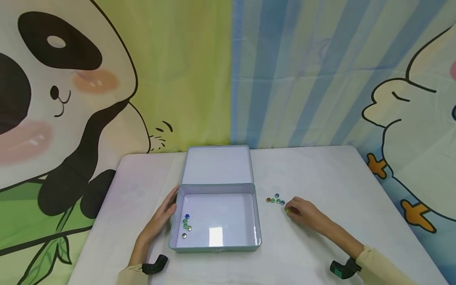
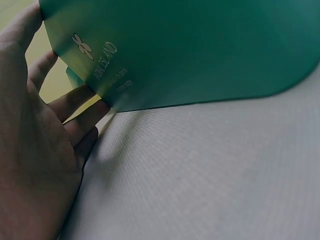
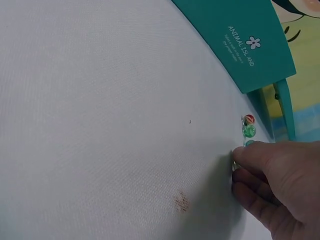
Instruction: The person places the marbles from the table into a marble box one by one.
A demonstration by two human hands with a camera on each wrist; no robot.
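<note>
My right hand point(image 1: 308, 215) pinches a yellow-green glass marble point(image 1: 287, 211) between thumb and fingers, low over the table right of the box. Just beyond it lie several loose marbles, among them a reddish-orange one point(image 1: 268, 200) and a blue one point(image 1: 277, 195). In the right wrist view, a red-swirled marble point(image 3: 249, 119) and a green marble point(image 3: 250, 131) show beside the fingertips. Along the left side of the teal tin box point(image 2: 200, 55), my left hand point(image 1: 158, 219) rests with fingers extended against the wall. Inside, several marbles lie at the left, including a dark blue one point(image 1: 187, 216).
The hinged lid point(image 1: 217, 164) stands raised at the back of the box. A white cloth covers the table point(image 1: 306, 170), which meets a cartoon-printed curtain point(image 1: 199, 79) behind. Dark camera mounts point(image 1: 345, 269) sit on both wrists.
</note>
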